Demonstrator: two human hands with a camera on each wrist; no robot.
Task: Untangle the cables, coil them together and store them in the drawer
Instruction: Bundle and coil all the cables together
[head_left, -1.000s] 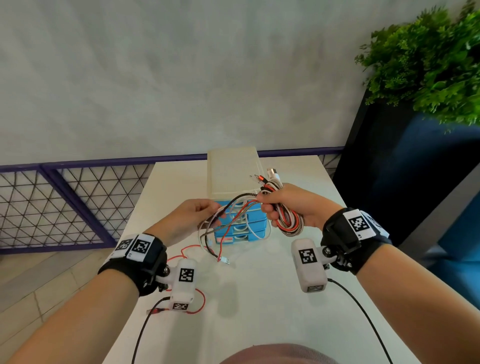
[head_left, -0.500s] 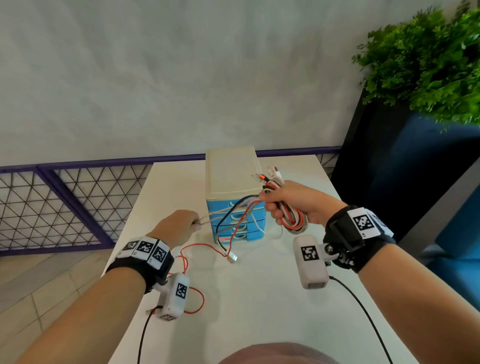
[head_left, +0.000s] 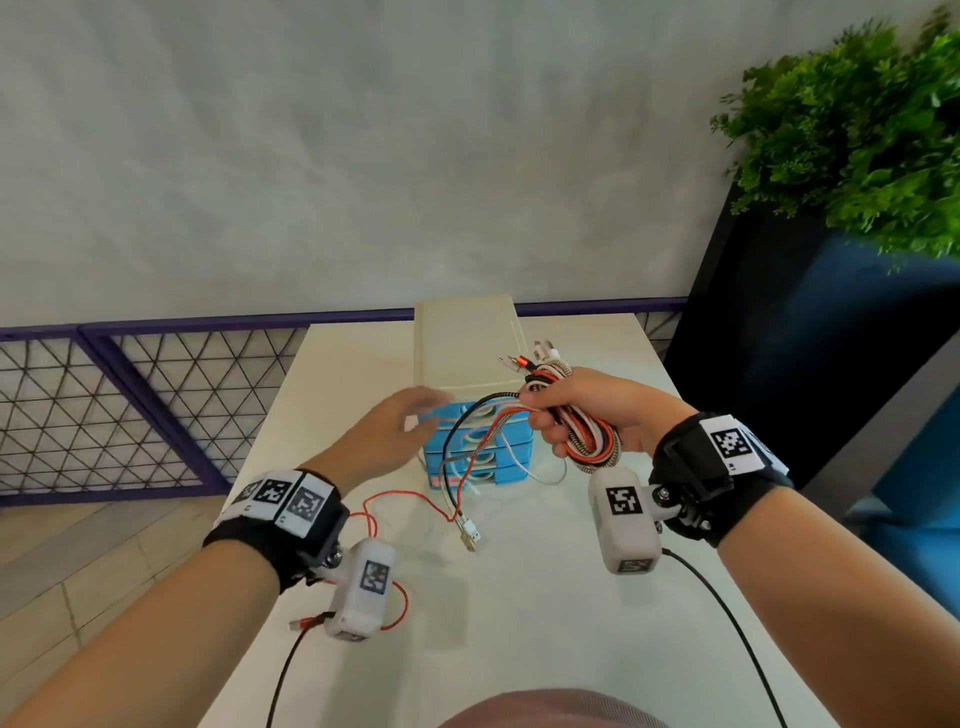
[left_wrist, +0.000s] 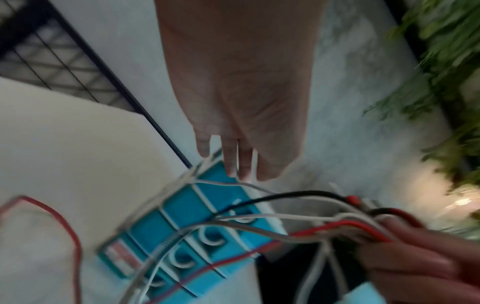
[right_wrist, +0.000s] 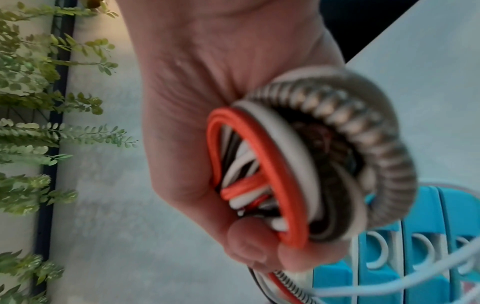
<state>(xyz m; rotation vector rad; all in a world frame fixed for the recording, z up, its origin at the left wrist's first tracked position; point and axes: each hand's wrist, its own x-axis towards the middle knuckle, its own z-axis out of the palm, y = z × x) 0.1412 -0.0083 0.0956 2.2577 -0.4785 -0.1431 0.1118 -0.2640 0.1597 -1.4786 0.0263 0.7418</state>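
Above the tabletop, right hand grips the coil; left hand, fingers spread, holds nothing. Coiling step: loose ends need gathering next.

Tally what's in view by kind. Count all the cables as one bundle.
Hands: 2 (left hand, right hand)
Wrist cameras: 2
Cable bundle: 1
Drawer unit: 1
Table: 1
Plant: 1
Total: 8
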